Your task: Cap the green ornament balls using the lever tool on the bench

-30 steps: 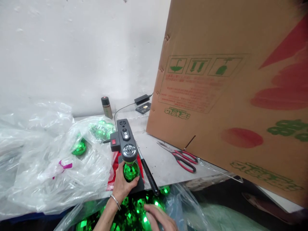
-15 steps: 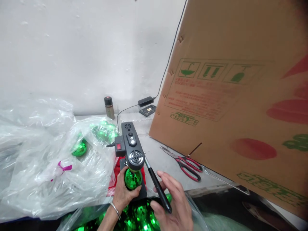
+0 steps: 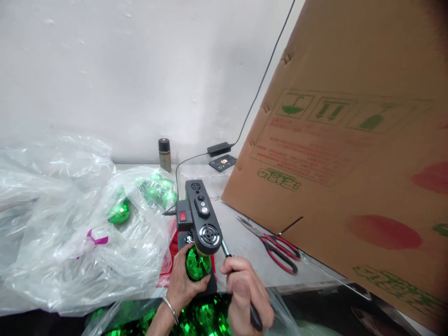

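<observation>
My left hand (image 3: 182, 280), with a bracelet at the wrist, is wrapped round a shiny green mirror-faceted ball (image 3: 198, 262). The ball sits beneath the front end of a black tabletop machine (image 3: 203, 217), its top touching or nearly touching the underside. A red rocker switch (image 3: 182, 216) shows on the machine's side box. My right hand (image 3: 247, 291) is closed round the black-gripped lever (image 3: 256, 318) on the machine's right side. Under my hands, a clear bag holds several more green balls (image 3: 203, 313). The machine stands partly on something red (image 3: 168, 270).
A large cardboard box (image 3: 325, 154) leans in from the right. Red-handled scissors (image 3: 276, 247) lie beside it. Clear plastic bags (image 3: 84, 261) with green balls cover the left. At the back are a dark-capped bottle (image 3: 164, 156), a power adapter (image 3: 219, 149) and a black card (image 3: 223, 162).
My right hand has closed round the lever, where before its fingers were spread beside it. My left hand still holds the ball. The whole view has shifted slightly.
</observation>
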